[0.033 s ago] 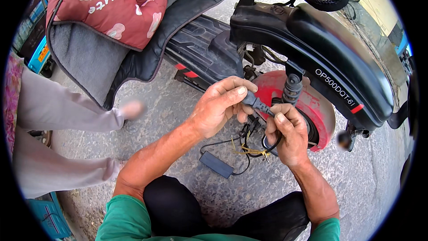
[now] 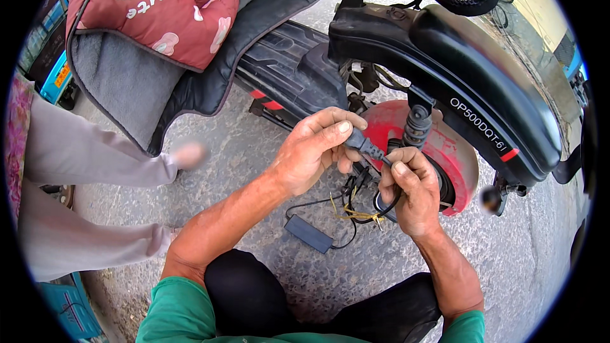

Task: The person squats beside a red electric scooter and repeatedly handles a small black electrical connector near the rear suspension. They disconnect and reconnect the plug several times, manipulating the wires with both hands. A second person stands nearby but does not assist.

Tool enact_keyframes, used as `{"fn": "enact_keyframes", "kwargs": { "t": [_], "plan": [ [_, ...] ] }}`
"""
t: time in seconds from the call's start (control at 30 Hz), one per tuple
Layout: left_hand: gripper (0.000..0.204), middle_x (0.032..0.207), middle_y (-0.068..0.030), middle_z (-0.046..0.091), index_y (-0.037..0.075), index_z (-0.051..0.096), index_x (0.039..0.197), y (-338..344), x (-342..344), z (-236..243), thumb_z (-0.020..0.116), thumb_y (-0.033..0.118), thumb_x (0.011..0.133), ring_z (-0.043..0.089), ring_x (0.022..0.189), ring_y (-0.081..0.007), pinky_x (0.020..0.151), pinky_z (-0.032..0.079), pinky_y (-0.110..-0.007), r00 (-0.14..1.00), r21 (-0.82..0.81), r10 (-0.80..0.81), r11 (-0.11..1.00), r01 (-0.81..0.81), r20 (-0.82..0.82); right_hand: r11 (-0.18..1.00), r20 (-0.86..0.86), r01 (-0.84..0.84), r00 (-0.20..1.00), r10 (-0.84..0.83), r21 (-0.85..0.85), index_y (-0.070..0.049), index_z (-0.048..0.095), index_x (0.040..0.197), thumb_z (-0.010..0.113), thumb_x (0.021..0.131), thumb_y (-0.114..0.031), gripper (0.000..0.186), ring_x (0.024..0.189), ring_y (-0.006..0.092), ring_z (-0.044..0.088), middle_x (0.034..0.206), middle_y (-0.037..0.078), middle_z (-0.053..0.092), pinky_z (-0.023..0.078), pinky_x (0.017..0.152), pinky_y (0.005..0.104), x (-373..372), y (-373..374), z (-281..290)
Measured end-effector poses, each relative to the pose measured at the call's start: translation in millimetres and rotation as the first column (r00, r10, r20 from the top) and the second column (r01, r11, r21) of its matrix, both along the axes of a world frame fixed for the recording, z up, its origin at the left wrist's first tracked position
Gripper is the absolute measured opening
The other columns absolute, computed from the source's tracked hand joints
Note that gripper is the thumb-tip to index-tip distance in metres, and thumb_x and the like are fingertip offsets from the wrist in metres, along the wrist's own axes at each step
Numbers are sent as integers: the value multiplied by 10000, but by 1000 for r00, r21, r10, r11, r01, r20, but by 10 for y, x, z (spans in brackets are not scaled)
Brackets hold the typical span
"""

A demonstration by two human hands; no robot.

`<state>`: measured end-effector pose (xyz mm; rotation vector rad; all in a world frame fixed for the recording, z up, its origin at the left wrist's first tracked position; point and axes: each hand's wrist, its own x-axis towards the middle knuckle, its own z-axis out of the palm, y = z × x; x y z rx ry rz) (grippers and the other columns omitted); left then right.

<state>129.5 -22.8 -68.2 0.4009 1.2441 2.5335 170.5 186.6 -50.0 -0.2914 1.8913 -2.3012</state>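
Observation:
My left hand (image 2: 314,149) pinches a black plug connector (image 2: 360,144) between thumb and fingers. My right hand (image 2: 413,194) grips the black cable (image 2: 389,206) that runs out of that connector, right beside it. Both hands work in front of the red rear wheel hub (image 2: 454,149) of a scooter, under its black fender (image 2: 476,70). Below the hands hang loose black and yellow wires (image 2: 354,213). One wire leads to a small black box (image 2: 308,234) lying on the concrete.
Another person's legs in light trousers (image 2: 82,152) come in from the left, one foot (image 2: 190,154) near the scooter. A red quilted cover with grey lining (image 2: 165,13) drapes over the scooter's front. A coil shock absorber (image 2: 416,126) stands by the hub. My dark knees (image 2: 254,298) are below.

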Motion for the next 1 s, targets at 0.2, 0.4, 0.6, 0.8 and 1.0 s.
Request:
{"fn": "enact_keyframes", "kwargs": {
  "t": [0.2,0.4,0.6,0.8,1.0],
  "plan": [
    [352,830,-64,625,13,580,1231,-28,-16,19,583,277,998,608,651,-158,643,498,-318,994,-36,108,994,-108,0,995,71,-82,994,78,54,-15,602,1093,596,962,-200,227,711,99,580,830,42,633,434,621,239,-12,34,-27],
    [472,857,-62,612,-11,508,1359,6,17,140,588,276,993,581,706,-119,667,494,-290,908,-223,373,884,-410,-191,993,134,-56,989,70,-103,-32,614,1107,659,953,-221,248,786,104,621,904,43,674,451,629,225,-16,40,-22],
    [466,777,-27,600,-29,541,1336,4,229,197,588,294,1003,536,676,-74,621,458,-235,847,-371,70,878,-303,-526,972,143,-32,987,67,-231,-53,618,1117,644,967,-187,203,799,111,633,927,45,677,470,606,215,-49,65,-43],
    [514,769,5,583,-9,504,1391,115,274,195,602,308,999,487,663,-56,603,419,-233,852,-469,-132,872,-144,-507,958,123,-61,987,99,-280,-61,608,1144,619,981,-162,192,827,121,651,944,56,675,511,611,215,-56,87,-70],
    [544,750,8,573,9,476,1420,159,276,173,613,312,990,481,651,-54,594,409,-238,865,-464,-147,879,-108,-479,950,105,-54,990,90,-308,-61,605,1148,616,983,-158,192,830,124,652,951,54,672,516,616,220,-57,97,-86]
  ]
}}
